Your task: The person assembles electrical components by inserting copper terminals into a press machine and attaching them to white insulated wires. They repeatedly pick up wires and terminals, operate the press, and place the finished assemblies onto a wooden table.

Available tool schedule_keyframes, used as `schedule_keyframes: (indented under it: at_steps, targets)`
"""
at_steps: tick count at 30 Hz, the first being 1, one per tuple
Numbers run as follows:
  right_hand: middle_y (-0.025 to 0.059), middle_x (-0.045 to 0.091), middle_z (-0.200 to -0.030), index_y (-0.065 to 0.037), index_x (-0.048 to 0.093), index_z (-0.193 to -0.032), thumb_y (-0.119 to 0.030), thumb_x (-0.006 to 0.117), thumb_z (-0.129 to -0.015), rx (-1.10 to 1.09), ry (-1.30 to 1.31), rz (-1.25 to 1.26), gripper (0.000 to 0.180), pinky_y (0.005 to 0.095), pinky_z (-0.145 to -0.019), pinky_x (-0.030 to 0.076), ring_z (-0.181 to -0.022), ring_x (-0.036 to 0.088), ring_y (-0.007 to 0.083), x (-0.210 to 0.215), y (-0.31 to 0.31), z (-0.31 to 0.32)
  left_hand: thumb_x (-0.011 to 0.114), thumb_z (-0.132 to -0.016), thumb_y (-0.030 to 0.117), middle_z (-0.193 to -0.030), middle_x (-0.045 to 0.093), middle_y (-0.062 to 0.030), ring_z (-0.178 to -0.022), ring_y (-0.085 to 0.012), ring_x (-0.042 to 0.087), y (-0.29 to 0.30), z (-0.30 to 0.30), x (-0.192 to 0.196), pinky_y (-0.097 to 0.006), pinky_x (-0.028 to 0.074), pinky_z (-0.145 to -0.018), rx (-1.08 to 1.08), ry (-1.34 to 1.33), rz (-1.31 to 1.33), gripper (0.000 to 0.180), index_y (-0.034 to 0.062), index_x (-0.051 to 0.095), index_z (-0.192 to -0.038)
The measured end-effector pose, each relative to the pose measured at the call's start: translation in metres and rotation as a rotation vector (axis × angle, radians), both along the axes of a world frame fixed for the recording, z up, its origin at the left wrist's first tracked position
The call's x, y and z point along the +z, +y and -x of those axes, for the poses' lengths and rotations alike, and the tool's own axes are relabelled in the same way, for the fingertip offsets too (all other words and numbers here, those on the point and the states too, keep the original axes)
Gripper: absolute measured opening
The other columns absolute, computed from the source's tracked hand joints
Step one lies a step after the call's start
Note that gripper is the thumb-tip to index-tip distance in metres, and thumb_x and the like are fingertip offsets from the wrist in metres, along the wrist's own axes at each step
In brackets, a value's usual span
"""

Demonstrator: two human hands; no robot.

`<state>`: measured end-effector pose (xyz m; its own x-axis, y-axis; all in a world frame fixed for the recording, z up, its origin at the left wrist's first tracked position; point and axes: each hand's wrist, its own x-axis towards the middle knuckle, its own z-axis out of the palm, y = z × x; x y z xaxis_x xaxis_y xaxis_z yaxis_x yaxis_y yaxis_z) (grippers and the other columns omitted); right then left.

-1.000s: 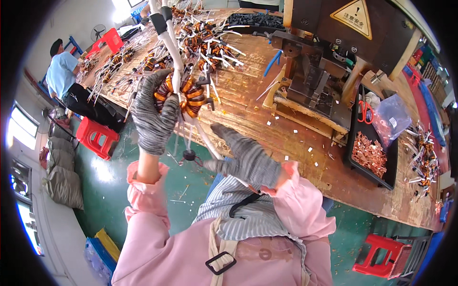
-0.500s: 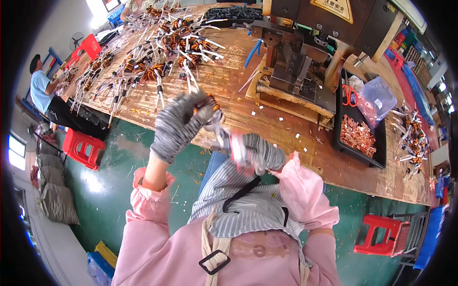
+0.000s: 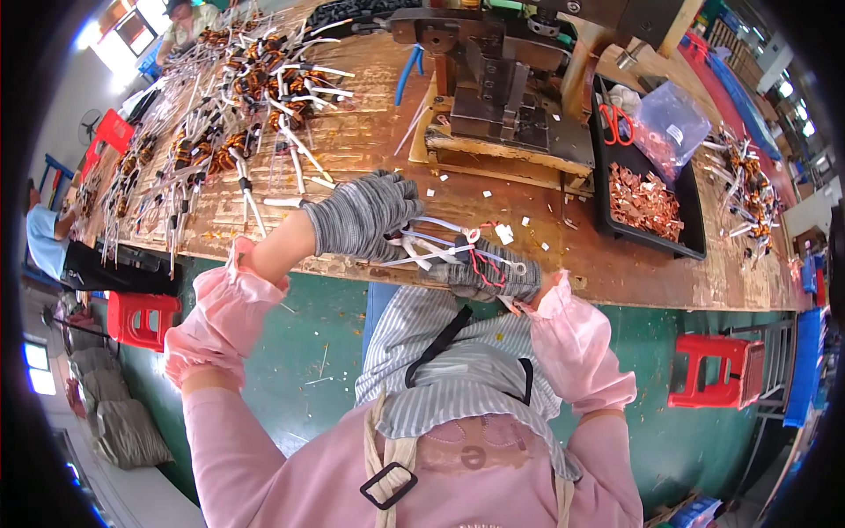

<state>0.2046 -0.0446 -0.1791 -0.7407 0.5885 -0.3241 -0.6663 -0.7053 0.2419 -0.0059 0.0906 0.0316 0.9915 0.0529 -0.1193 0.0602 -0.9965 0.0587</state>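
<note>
Both hands wear grey knitted gloves and meet over the front edge of the wooden workbench. My left hand is closed round a wire-wound coil, whose body its fingers now hide. White and pale leads run from that fist toward the right. Across the fingers of my right hand lie these leads and some thin red wires. Those fingers are curled about the leads. One lead ends in a ring terminal, and another copper-coloured terminal shows above the glove.
Beyond my hands stands a metal press. Coils with white leads heap at the left; more coils lie far right. A black tray holds copper terminals, red-handled scissors and a plastic bag. Two co-workers are at the left.
The view has shifted. My left hand has turned over and lies lower over the bench edge, hiding the coil. The leads, blurred before, now spread across my right hand.
</note>
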Motion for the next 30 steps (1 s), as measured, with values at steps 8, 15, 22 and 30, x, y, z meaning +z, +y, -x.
schedule_keyframes:
  at_steps: [8,15,22,30]
  targets:
    - [0.0155,0.062,-0.096,-0.007,0.052,-0.116,-0.020,0.051,-0.088,0.022,-1.629,-1.216,0.031,0.0304,-0.068,0.049,-0.082,0.062,0.0242,0.137,-0.032,0.028,0.061,-0.072,0.032,-0.087,0.056,-0.0118,-0.075,-0.0303,0.059,-0.018,0.011,-0.002,-0.043,0.047,-0.063,0.024,0.033,-0.127,0.032,0.0090,0.056,-0.093]
    - [0.0179,0.062,-0.094,-0.007,0.053,-0.117,-0.019,0.054,-0.082,0.029,-2.494,-1.464,0.037,0.0385,-0.070,0.050,-0.084,0.062,0.0311,0.133,-0.014,0.044,0.062,-0.071,0.030,-0.090,0.056,-0.0116,-0.077,-0.0288,0.059,-0.008,0.013,0.014,-0.042,0.048,-0.063,0.055,0.030,-0.225,0.027,0.0101,0.058,-0.089]
    - [0.0147,0.062,-0.086,-0.007,0.054,-0.113,-0.021,0.047,-0.084,0.230,-2.695,-1.534,0.033,0.0394,-0.061,0.050,-0.078,0.063,0.0290,0.132,-0.004,0.047,0.059,-0.076,0.027,-0.088,0.059,-0.0101,-0.084,-0.0272,0.059,0.013,0.003,-0.012,-0.039,0.049,-0.069,-0.188,-0.206,-0.060,0.029,0.0103,0.059,-0.100]
    - [0.0159,0.063,-0.102,-0.006,0.054,-0.116,-0.026,0.051,-0.084,-0.151,-2.252,-1.534,0.038,0.0380,-0.077,0.049,-0.090,0.061,0.0321,0.103,-0.009,0.015,0.049,-0.080,0.019,-0.080,0.059,-0.0061,-0.070,-0.0233,0.061,-0.002,0.008,-0.031,-0.034,0.049,-0.062,-0.107,-0.006,-0.293,0.034,0.0075,0.053,-0.112]
